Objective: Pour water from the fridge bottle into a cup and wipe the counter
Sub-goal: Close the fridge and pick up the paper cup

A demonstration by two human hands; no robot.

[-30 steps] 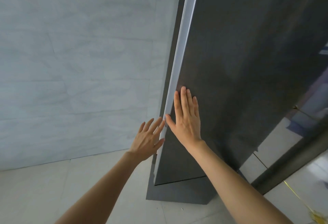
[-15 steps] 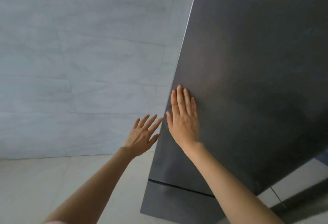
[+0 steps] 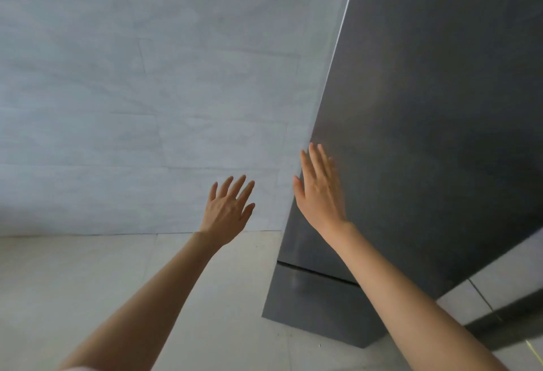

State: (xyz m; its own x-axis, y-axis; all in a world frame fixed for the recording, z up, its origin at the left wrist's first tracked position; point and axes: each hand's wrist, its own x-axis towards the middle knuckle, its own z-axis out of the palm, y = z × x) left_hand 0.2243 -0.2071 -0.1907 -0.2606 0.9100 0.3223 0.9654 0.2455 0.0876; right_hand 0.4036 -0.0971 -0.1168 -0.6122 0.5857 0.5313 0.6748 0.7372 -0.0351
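Grey tiled wall (image 3: 147,91); dark fridge door (image 3: 426,106), right hand (image 3: 320,194) flat against it; left hand (image 3: 227,209) spread, holding nothing

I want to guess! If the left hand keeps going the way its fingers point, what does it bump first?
Probably the pale tiled wall. The left hand is open, beside the dark fridge door, not on it. Depth is unclear.

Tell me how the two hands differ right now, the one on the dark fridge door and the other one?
The right hand lies flat against the dark fridge door, near its left edge; the left hand touches nothing and hangs in front of the pale wall. The right hand's fingers lie close together, the left hand's are spread. The right hand sits higher in the view. Both are open, fingers pointing up, holding nothing.
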